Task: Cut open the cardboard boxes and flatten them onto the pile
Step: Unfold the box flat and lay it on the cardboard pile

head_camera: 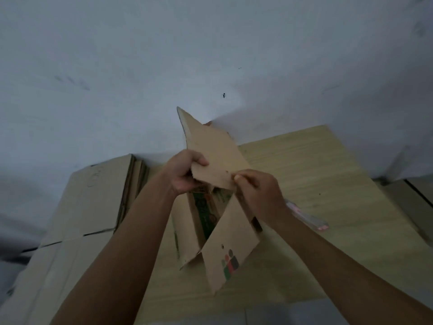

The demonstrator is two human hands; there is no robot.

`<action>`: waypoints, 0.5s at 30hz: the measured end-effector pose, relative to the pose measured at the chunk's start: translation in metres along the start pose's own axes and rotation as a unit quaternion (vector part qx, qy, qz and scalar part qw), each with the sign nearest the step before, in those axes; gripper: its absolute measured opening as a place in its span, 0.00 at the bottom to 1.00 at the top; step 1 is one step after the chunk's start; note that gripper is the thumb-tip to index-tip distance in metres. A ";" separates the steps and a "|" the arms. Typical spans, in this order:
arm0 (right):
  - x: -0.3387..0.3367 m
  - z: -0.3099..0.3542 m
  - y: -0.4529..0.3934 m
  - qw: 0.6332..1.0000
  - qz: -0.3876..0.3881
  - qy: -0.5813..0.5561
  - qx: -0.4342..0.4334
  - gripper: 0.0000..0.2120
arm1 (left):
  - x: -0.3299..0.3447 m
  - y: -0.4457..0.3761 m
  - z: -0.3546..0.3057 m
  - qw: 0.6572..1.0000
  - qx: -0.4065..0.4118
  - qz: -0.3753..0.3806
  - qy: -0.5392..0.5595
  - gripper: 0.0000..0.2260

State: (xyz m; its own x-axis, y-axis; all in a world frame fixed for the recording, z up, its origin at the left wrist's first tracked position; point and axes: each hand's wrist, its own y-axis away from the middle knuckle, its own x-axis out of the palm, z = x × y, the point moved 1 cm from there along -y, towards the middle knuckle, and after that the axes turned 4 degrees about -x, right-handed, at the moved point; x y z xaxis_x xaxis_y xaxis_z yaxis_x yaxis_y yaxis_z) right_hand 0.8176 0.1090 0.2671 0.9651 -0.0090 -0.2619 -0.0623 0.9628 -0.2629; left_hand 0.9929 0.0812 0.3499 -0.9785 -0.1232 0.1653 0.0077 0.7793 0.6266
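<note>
While the pile of flattened boxes (77, 207) lies at the left against the wall, the step in hand looks like collapsing the one opened box so it can go on top of it. That pile is well stacked, its edges roughly square, so the new sheet should land flat on it and not overhang. Just right of the pile, the left hand (185, 173) grips the near left corner of the raised flap (210, 151), fingers curled round the edge with the thumb on top. The cardboard box (215, 231) stands on the wooden table (328, 184) between the two forearms, already open, a green printed panel showing inside and a near flap with a coloured logo hanging toward the person. The right hand (260, 195) pinches the flap's near right corner between thumb and curled fingers. To do this well, I judge both hands should fold the flap back along its crease, then press the side walls inward so the box folds on its own lines instead of buckling. Further right, a pink cutter (309, 218) lies on the table near the right forearm; keep the sweep clear of it
</note>
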 end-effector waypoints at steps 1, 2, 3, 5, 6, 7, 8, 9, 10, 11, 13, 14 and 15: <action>-0.002 -0.002 -0.002 0.998 -0.038 -0.009 0.056 0.09 | -0.008 0.004 0.004 1.000 0.000 0.001 0.001 0.17; -0.003 -0.008 -0.003 0.991 -0.070 -0.003 0.115 0.09 | -0.017 0.008 0.007 1.000 0.000 -0.001 0.003 0.16; -0.003 -0.012 -0.003 0.982 -0.074 0.015 0.174 0.11 | -0.026 0.011 0.011 1.000 0.003 0.000 0.011 0.17; 0.002 -0.017 -0.002 0.957 -0.029 0.009 0.289 0.19 | -0.045 0.019 0.017 0.999 0.015 0.007 0.031 0.20; 0.007 -0.016 0.000 0.940 -0.006 -0.042 0.339 0.21 | -0.056 0.022 0.020 0.999 0.022 0.009 0.039 0.22; 0.010 -0.010 0.003 0.922 0.019 -0.103 0.374 0.20 | -0.068 0.026 0.022 0.998 0.028 0.018 0.048 0.22; 0.013 -0.001 0.006 0.907 0.047 -0.155 0.388 0.16 | -0.079 0.030 0.024 0.998 0.033 0.022 0.056 0.21; 0.018 0.004 0.008 0.901 0.074 -0.185 0.385 0.15 | -0.089 0.035 0.025 0.997 0.036 0.023 0.063 0.19; 0.022 0.010 0.009 0.897 0.091 -0.208 0.379 0.16 | -0.099 0.039 0.026 0.997 0.039 0.023 0.066 0.18; 0.027 0.013 0.009 0.891 0.098 -0.226 0.381 0.18 | -0.110 0.042 0.026 0.996 0.042 0.025 0.071 0.19; 0.036 0.025 0.013 0.873 0.093 -0.263 0.401 0.20 | -0.125 0.049 0.028 0.996 0.044 0.027 0.068 0.21; 0.041 0.020 0.012 0.867 0.100 -0.272 0.405 0.20 | -0.133 0.052 0.028 0.997 0.042 0.022 0.061 0.20; 0.044 0.017 0.012 0.869 0.110 -0.262 0.405 0.21 | -0.139 0.054 0.029 0.997 0.041 0.018 0.056 0.18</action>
State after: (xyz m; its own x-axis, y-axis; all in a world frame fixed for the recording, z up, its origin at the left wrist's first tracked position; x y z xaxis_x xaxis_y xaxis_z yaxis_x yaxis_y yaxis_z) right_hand 0.8640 0.1247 0.2678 0.9488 0.1194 0.2924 -0.2659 0.8017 0.5353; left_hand 1.1233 0.1580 0.3385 -0.9489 -0.1592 0.2727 0.0204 0.8309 0.5560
